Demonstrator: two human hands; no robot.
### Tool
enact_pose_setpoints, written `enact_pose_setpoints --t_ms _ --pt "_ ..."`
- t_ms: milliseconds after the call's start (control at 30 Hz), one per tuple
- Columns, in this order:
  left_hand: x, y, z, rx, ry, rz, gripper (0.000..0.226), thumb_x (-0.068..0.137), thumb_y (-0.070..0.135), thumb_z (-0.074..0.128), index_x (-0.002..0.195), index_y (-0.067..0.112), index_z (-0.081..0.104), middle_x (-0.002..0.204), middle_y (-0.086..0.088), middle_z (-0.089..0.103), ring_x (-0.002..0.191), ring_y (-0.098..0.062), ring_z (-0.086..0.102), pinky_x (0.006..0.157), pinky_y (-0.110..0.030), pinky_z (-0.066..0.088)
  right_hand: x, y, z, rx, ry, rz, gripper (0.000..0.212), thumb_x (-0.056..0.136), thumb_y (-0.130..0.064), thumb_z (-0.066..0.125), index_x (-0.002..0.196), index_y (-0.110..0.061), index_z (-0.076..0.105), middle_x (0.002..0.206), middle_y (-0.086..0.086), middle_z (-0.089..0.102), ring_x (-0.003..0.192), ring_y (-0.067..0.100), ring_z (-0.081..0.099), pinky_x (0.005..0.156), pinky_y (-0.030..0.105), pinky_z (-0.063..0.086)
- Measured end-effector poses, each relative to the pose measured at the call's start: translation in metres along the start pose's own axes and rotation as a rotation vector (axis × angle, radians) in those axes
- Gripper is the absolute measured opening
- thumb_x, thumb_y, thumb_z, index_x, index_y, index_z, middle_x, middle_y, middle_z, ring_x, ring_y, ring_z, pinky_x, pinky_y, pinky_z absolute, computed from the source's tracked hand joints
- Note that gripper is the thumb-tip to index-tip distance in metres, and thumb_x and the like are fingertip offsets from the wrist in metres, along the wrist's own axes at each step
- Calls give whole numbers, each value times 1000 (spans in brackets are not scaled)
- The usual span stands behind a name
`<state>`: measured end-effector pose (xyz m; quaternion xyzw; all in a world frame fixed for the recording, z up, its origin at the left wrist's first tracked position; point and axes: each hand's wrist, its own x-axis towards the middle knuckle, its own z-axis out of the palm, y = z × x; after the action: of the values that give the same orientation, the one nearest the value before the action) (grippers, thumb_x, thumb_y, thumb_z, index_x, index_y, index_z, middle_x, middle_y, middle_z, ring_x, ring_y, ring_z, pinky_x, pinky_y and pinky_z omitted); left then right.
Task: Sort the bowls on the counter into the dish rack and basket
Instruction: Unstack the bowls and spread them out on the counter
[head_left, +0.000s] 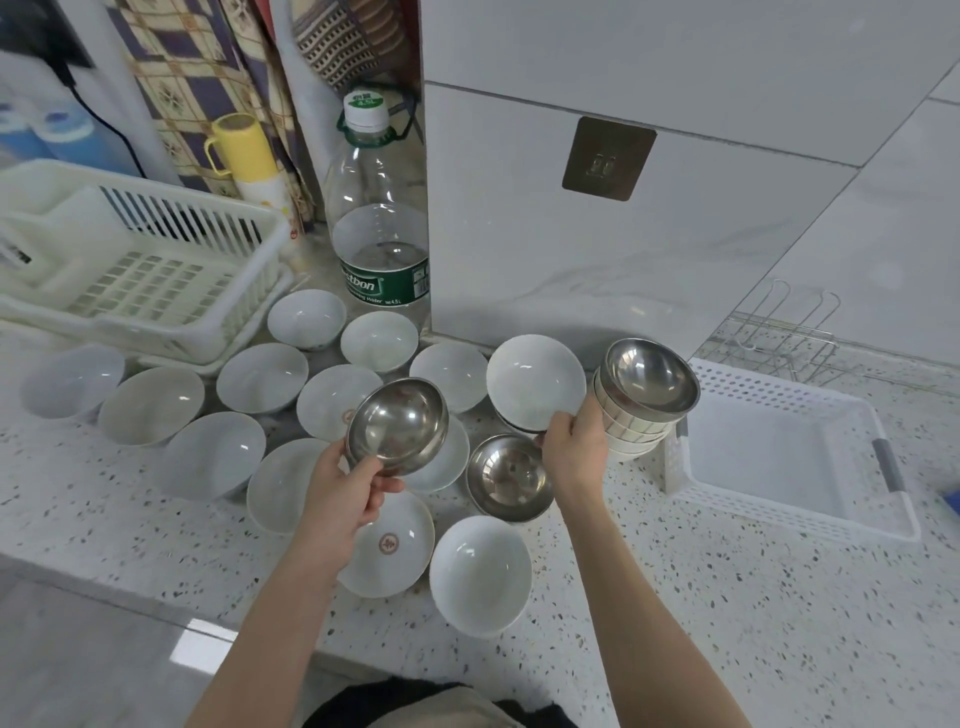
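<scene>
Several white ceramic bowls (262, 376) stand on the speckled counter (727, 597). My left hand (345, 491) grips a steel bowl (397, 423) by its near rim, lifted above the white bowls. My right hand (574, 447) holds the left side of a tilted stack of steel bowls (647, 402), which hangs beside the left edge of the white basket (883, 525). Another steel bowl (509, 478) sits on the counter between my hands. A tilted white bowl (535, 382) lies just behind my right thumb. The cream dish rack (156, 249) stands at the back left, with no bowls in it.
A large water bottle (382, 223) stands behind the bowls against a white cabinet side (571, 260). A yellow-capped flask (249, 156) is behind the rack. A wire rack (774, 338) sits behind the basket. The counter's front edge runs along the lower left.
</scene>
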<state>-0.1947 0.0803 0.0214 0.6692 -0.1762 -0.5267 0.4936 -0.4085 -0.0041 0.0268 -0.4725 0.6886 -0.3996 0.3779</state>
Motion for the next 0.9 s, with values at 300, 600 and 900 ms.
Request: enact_pose_setpoints --t_ms 300,600,900 --pt "-28 0 -8 113 -150 17 26 95 6 55 119 14 56 62 -15 66 36 -6 47 32 -14 30 -88 35 -33 260 278 198 38 90 -10 40 124 -14 56 69 5 65 51 1 59 48 19 45" --pt "-58 -29 -1 278 -397 -28 37 92 8 56 123 28 51 64 -9 72 44 -7 56 37 -17 35 -170 68 -60 306 537 407 31 89 -5 37 111 -8 59 59 7 58 54 16 43 51 28 36" --pt "-76 -55 63 451 -560 12 44 97 10 50 130 37 39 83 -10 70 53 -3 65 43 -16 42 -183 92 -97 311 611 407 32 91 -9 38 116 -10 58 61 8 60 56 16 44 53 29 38"
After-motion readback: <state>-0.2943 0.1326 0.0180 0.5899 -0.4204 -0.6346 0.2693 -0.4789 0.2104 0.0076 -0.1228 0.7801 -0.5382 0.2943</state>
